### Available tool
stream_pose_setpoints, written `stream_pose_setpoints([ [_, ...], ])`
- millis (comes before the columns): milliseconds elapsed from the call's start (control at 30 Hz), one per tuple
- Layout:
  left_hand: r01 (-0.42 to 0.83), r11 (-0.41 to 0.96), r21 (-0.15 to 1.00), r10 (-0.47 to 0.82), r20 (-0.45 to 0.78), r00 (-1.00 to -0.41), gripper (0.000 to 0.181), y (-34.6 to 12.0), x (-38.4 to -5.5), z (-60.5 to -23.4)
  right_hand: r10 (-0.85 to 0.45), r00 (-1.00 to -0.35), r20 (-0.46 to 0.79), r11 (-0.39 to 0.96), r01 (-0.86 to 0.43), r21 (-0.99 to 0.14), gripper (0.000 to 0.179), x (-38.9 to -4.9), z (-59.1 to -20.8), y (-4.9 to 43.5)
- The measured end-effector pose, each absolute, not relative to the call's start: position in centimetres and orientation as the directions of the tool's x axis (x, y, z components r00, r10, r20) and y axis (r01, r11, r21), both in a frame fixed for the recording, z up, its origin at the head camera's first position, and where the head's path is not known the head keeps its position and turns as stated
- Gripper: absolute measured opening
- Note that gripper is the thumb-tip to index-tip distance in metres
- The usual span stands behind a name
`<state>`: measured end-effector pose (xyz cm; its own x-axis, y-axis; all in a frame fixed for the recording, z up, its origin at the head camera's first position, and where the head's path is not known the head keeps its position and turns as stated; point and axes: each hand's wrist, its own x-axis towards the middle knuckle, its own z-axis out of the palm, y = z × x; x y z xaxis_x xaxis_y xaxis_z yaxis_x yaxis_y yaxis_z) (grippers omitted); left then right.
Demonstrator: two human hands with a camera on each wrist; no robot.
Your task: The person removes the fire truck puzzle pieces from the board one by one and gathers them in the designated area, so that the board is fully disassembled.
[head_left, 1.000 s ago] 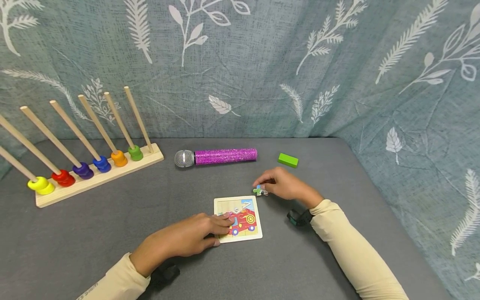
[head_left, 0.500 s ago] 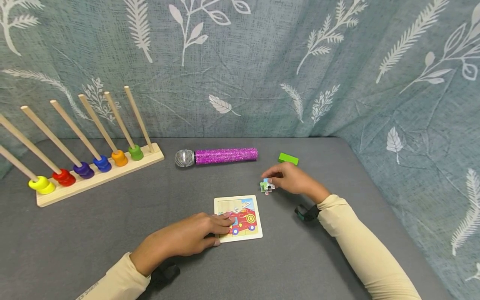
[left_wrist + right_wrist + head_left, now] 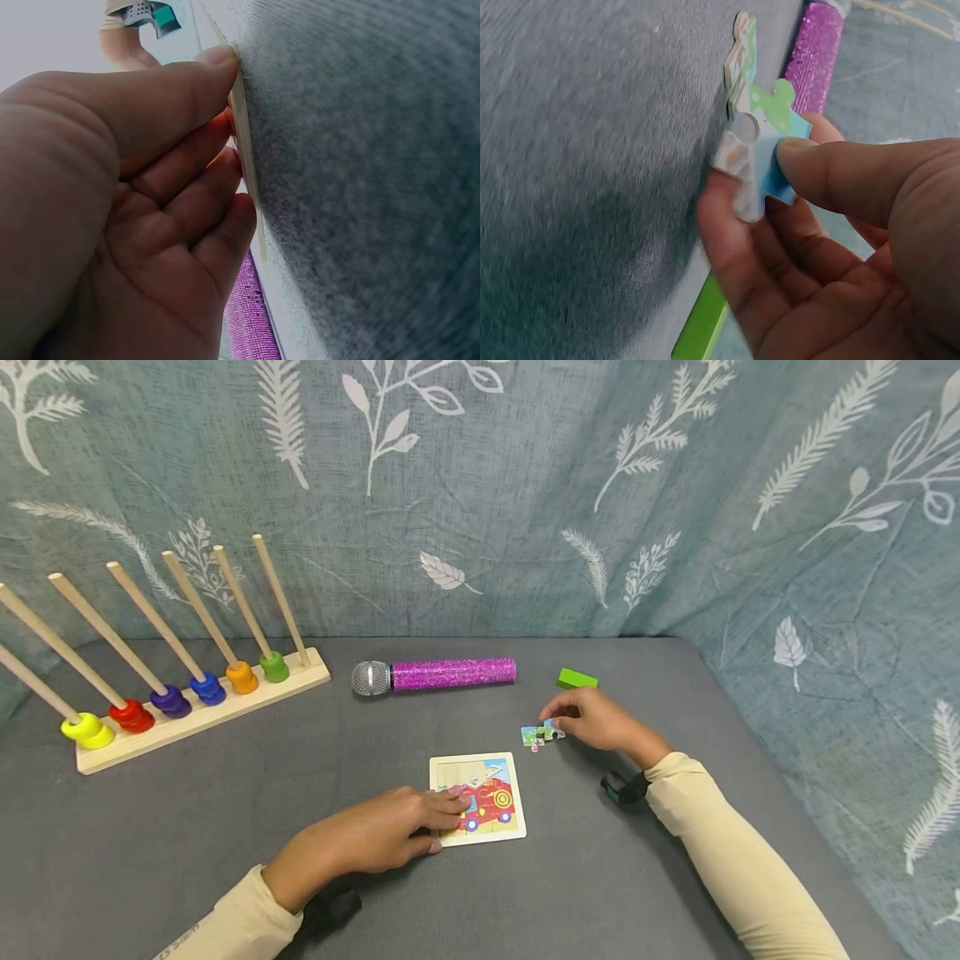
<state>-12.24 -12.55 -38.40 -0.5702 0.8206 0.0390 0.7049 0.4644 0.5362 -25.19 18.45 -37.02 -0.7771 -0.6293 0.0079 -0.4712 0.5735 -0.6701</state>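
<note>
In the head view my left hand [image 3: 378, 828] rests on the left side of a square wooden puzzle board [image 3: 480, 758] showing a red vehicle. Its fingers lie over the picture, and the thumb touches the near left edge, as the left wrist view shows up close. My right hand [image 3: 596, 718] pinches a jigsaw piece [image 3: 769, 150] in blue, green and white between thumb and fingers. Just left of it a second jigsaw piece [image 3: 532, 737] lies on the table, partly behind the held one in the right wrist view.
A purple glittery microphone [image 3: 453, 673] lies behind the board. Beyond my right hand is a green block [image 3: 577, 678]. At the left stands a wooden peg rack [image 3: 217, 712] with coloured rings on tall pegs. Leaf-patterned cloth [image 3: 480, 527] hangs behind the grey table [image 3: 360, 727].
My right hand has moved right and slightly away. Two jigsaw pieces that overlapped now show side by side, one on the table, one pinched. My left hand has stayed put.
</note>
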Motion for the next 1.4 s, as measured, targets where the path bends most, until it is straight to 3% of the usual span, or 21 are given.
stream_pose_setpoints([
  [567, 0.694, 0.472, 0.544, 0.816, 0.029, -0.577, 0.037, -12.7, -12.1, -38.2, -0.613, -0.784, -0.095, 0.6, -0.384, -0.701, 0.019, -26.0, -37.7, 19.9],
  [1400, 0.695, 0.482, 0.534, 0.809, 0.032, -0.587, 0.037, -12.7, -12.1, -38.3, -0.579, -0.814, -0.048, 0.629, -0.409, -0.661, 0.014, -25.8, -36.8, 19.3],
])
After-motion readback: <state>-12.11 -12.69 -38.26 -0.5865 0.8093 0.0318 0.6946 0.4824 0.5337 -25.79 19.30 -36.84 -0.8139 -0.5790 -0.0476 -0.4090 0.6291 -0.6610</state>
